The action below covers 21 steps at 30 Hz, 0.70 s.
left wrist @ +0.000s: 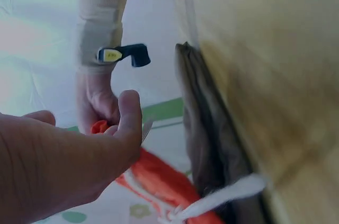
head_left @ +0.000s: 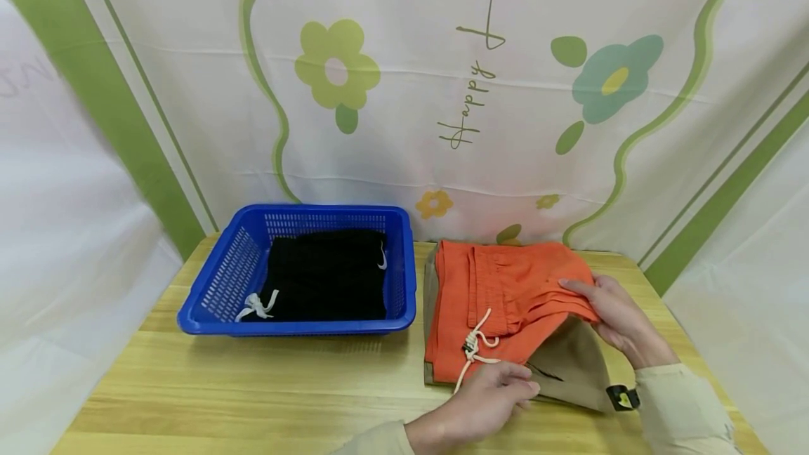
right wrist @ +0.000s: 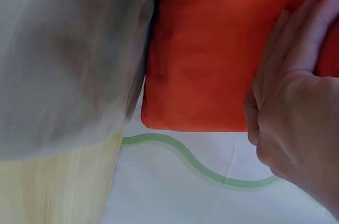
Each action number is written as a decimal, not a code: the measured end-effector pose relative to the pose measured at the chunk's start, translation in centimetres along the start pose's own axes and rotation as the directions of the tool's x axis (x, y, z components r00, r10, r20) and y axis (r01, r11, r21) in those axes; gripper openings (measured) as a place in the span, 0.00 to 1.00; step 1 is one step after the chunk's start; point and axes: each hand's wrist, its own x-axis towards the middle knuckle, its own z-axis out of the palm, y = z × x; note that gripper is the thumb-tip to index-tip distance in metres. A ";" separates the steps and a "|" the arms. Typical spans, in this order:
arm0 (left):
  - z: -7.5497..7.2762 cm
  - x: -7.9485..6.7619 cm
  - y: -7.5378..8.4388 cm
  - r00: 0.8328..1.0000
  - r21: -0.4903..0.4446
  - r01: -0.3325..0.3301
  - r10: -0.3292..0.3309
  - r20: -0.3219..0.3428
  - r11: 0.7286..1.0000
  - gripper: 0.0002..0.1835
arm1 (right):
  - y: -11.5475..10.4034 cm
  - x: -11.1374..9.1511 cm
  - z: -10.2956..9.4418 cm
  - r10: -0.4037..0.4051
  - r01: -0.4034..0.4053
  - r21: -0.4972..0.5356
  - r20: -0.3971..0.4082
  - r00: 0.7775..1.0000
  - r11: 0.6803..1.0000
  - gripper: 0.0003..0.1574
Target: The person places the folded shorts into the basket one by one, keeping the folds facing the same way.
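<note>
R hand [head_left: 622, 316] grips folded orange cloth shorts [head_left: 537, 269] at approx. 3 o'clock edge, partly raised over khaki cloth garment [head_left: 571, 360] on wooden counter [head_left: 278, 395]. L hand [head_left: 482, 400], fingers loosely extended, by shorts' 6 o'clock. Rect. blue plastic basket [head_left: 297, 328] at 9 o'clock.

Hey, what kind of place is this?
Probably a screened-off indoor spot for handling clothes: a patterned fabric sheet hangs behind, with a blue basket and an orange garment in front.
</note>
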 end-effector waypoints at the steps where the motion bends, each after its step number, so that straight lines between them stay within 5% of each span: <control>1: 0.0 0.2 -0.2 0.999 -0.030 0.029 -0.028 0.016 0.999 0.20 | 0.0 0.0 0.0 -0.003 0.003 0.003 0.004 1.000 1.000 0.16; 4: 0.3 0.7 -0.6 0.994 -0.148 0.111 -0.111 0.008 0.983 0.25 | -0.2 0.0 0.0 -0.006 0.006 0.010 0.013 1.000 1.000 0.17; 8: 0.6 1.1 -1.1 0.983 -0.340 0.130 -0.166 -0.077 0.931 0.34 | -0.4 0.0 0.0 -0.003 0.002 0.020 0.016 1.000 1.000 0.17; 11: 0.6 1.2 -1.4 0.974 -0.505 0.078 -0.175 -0.146 0.859 0.42 | -0.4 0.0 0.0 -0.004 0.003 0.028 0.021 1.000 1.000 0.17; 16: 0.0 1.7 -1.0 0.961 -0.711 0.009 -0.203 -0.188 0.703 0.54 | -0.3 0.0 -0.2 -0.011 0.010 0.033 0.040 0.999 0.999 0.18; 21: -0.3 2.0 -0.8 0.964 -0.791 0.006 -0.215 -0.159 0.612 0.59 | -0.2 0.0 -0.3 -0.023 0.020 0.046 0.066 0.998 0.999 0.17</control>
